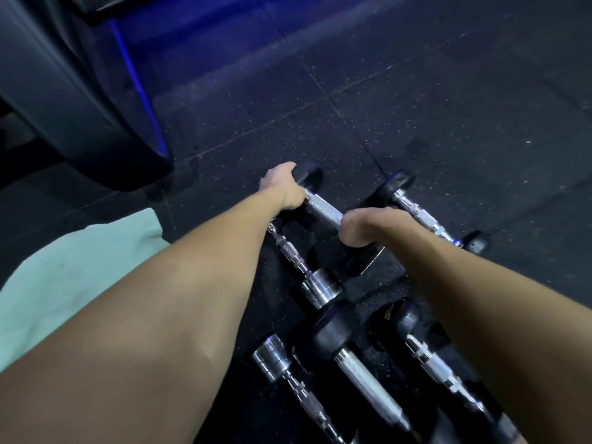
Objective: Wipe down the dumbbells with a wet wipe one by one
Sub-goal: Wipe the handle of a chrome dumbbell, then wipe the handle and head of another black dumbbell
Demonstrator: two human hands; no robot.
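Note:
A black-headed dumbbell with a silver handle (323, 211) lies on the dark rubber floor. My left hand (283, 189) grips its far black head. My right hand (362, 227) is curled over the near end of its handle; what lies under the fingers is hidden, and no wet wipe shows. Several more dumbbells lie around it: one to the right (423, 213), a chrome-headed one (320, 288) under my left forearm, and others close to me (368, 382).
A large dark machine base (80, 123) edged with blue light stands at the left. A pale green cloth (73, 267) covers my left leg. Speckled floor tiles (448, 91) stretch beyond the dumbbells.

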